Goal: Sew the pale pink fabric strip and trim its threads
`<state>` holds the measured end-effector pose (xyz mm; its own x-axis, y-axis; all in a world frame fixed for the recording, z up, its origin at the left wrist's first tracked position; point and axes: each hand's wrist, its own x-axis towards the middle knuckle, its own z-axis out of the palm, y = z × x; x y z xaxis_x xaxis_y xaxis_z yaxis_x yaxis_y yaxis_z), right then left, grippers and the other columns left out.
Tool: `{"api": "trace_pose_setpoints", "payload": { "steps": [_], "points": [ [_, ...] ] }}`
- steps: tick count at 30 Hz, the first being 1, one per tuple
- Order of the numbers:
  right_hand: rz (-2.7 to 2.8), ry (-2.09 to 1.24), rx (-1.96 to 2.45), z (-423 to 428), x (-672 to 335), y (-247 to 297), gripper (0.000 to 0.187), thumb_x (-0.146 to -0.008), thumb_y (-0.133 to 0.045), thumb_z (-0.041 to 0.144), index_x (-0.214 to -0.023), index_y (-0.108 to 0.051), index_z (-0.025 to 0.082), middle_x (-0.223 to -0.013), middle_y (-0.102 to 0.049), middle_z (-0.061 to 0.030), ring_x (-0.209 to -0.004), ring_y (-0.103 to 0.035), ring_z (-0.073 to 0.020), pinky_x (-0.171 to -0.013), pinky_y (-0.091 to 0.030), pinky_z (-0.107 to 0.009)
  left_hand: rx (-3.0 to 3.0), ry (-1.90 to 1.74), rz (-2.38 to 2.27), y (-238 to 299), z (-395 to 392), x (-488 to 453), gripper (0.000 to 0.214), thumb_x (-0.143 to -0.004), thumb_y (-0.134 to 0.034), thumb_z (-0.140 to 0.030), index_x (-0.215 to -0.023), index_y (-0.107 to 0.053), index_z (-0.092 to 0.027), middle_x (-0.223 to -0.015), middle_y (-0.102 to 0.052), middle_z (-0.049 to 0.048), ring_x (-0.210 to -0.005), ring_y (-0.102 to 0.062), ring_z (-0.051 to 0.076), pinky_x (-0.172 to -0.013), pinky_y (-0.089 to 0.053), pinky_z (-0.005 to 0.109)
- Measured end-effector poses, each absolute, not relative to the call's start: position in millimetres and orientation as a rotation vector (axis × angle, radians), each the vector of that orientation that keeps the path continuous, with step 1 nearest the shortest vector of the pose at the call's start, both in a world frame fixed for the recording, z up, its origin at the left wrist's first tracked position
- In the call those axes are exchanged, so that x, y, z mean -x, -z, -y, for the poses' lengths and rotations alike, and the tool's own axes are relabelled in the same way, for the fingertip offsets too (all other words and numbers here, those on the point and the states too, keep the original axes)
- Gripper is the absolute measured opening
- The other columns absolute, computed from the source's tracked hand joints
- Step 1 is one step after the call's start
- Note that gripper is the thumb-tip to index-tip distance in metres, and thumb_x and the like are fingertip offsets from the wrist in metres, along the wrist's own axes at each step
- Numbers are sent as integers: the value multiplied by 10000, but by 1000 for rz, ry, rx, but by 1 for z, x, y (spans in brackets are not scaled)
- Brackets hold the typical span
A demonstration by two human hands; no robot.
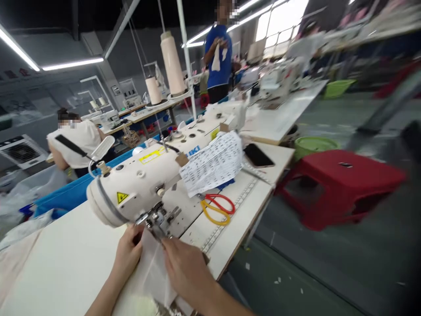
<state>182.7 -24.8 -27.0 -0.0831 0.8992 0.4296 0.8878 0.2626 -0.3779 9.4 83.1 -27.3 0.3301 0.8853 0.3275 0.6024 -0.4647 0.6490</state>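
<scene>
Guiding thin white cloth (153,263) at the sewing machine (138,180), both hands sit v. close to the metal parts under its head. Cloth lies b/w the hands, far end up by the needle area, near end toward the wearer. L hand (128,249) is at the cloth's L edge, fingers bent, thumb & forefinger near each other; R hand (188,265) is at its R side, fingers curled in by the metal. Can't tell if either set is pinching cloth or just pressing it: tips partly hidden.

Main risk, I'd say: fingers too near the needle area, poss. nick if the machine runs w/ hands there. Thin cloth could also pucker or skew if one hand pulls harder than the other. Scissors (217,210) lie on the desk (75,254) R of the head, handles toward the R hand; an elbow or sleeve could knock 'em. Paper (213,164) leans loose against the machine, so a bump or draft might drop it on the scissors. Phone (258,156) is near the desk edge, cd. get nudged off.
</scene>
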Motion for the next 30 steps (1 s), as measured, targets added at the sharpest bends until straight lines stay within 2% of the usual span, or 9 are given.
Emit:
{"api": "trace_pose_setpoints", "payload": {
  "steps": [3,7,12,17,30],
  "points": [
    [1997,-62,1630,24,-184,29,198,-871,-530,116,-1059,-552,177,-887,-685,-48,-732,-683,-205,-552,-461,-283,-2224,-961,-1282,35,-86,-9,274,-671,-486,-307,-829,-688,-212,-813,-681,46,-801,-642,231,-703,-514,322],
    [1999,-49,1649,24,-183,30,187,-874,-514,125,-1050,-535,184,-886,-685,-43,-732,-682,-207,-545,-449,-290,-2323,-953,-1316,37,-84,-12,339,-616,-436,-259,-861,-666,-212,-786,-654,32,-724,-618,205,-651,-505,305],
    [2044,-28,1629,24,-182,29,214,-871,-508,130,-1076,-521,187,-937,-689,-47,-768,-691,-226,-535,-447,-304,-2415,-970,-1339,40,-82,-15,312,-638,-419,-228,-857,-641,-212,-796,-638,36,-713,-623,204,-633,-508,309],
    [2049,-11,1648,23,-183,30,208,-866,-515,138,-1070,-527,176,-925,-695,-56,-739,-696,-235,-530,-449,-310,-2444,-1003,-1314,47,-86,-13,312,-675,-411,-203,-888,-639,-219,-846,-660,40,-785,-656,215,-674,-534,323],
    [2008,-98,1629,25,-184,26,222,-929,-461,155,-1140,-522,183,-968,-698,-52,-791,-702,-230,-592,-504,-320,-2397,-1015,-1255,34,-83,-11,269,-705,-421,-260,-820,-661,-219,-827,-696,48,-778,-678,223,-674,-554,324]
  ]
}}
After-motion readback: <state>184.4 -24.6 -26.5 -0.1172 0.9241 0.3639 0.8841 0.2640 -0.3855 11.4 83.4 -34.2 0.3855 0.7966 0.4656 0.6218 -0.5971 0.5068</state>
